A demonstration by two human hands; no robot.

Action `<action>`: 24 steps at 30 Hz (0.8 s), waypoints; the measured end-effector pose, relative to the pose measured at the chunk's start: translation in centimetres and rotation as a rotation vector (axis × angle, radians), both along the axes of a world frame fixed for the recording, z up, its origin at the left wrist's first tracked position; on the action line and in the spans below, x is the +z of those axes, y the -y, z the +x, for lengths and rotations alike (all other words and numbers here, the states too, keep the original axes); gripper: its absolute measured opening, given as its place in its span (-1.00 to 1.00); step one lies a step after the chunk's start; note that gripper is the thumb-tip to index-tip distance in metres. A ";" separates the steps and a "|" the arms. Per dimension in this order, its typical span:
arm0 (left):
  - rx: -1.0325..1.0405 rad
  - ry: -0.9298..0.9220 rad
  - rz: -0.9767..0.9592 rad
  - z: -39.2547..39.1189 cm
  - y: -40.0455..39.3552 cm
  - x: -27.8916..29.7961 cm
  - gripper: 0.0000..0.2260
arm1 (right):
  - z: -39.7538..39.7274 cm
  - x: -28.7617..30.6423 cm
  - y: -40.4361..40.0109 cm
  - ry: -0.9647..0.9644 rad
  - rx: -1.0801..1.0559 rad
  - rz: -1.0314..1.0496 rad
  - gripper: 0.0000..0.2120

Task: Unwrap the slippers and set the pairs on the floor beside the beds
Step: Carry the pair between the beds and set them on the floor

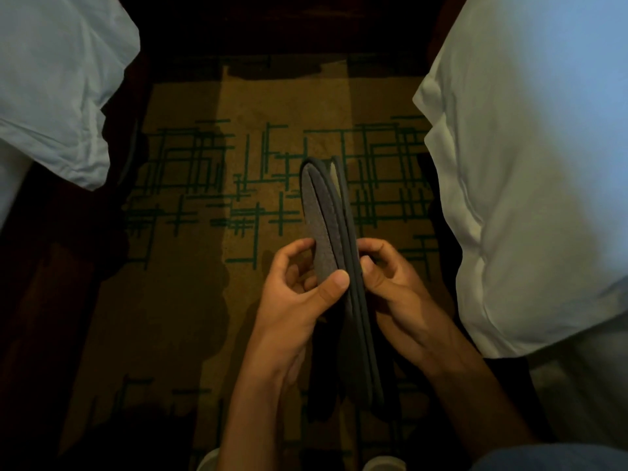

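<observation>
Two slippers (334, 253) pressed sole to sole, both hands pinching mid-length: left hand (299, 294), right hand (394, 283). I judge light, floppy; grip edges, peel apart over floor (204, 300).

A brown carpeted floor (204, 300) with a green crossed-line pattern runs between two beds. White bedding (57, 96) hangs over the left bed's edge, and white bedding (526, 198) drapes down the right one toward the carpet.
</observation>
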State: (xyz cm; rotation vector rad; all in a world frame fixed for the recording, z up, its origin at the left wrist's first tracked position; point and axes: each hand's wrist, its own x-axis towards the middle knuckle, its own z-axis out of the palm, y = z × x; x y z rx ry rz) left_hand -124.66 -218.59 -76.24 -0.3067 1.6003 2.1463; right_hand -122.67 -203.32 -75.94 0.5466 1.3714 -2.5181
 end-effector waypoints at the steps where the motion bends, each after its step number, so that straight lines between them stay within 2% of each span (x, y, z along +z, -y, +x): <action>1: 0.010 0.000 -0.019 0.0 0.0 0.1 -0.34 | -0.1 -0.1 -0.1 0.009 -0.023 0.014 -0.35; 6: 0.102 -0.059 -0.157 0.0 0.0 0.7 -0.33 | -0.3 -0.5 -0.7 0.052 -0.127 0.136 -0.16; 11: 0.168 -0.061 -0.303 0.1 0.5 1.2 -0.20 | -0.2 -1.1 -1.2 0.055 -0.164 0.248 -0.19; 15: 0.217 -0.024 -0.378 0.1 0.8 1.1 -0.12 | 0.0 -1.8 -1.5 0.039 -0.220 0.262 -0.38; 17: 0.264 0.007 -0.347 -0.1 1.1 0.8 -0.17 | 0.1 -2.2 -1.6 0.037 -0.254 0.271 -0.44; 24: 0.313 0.115 -0.220 -0.2 2.1 0.3 -0.61 | 0.4 -3.2 -1.8 0.104 -0.304 0.286 -0.51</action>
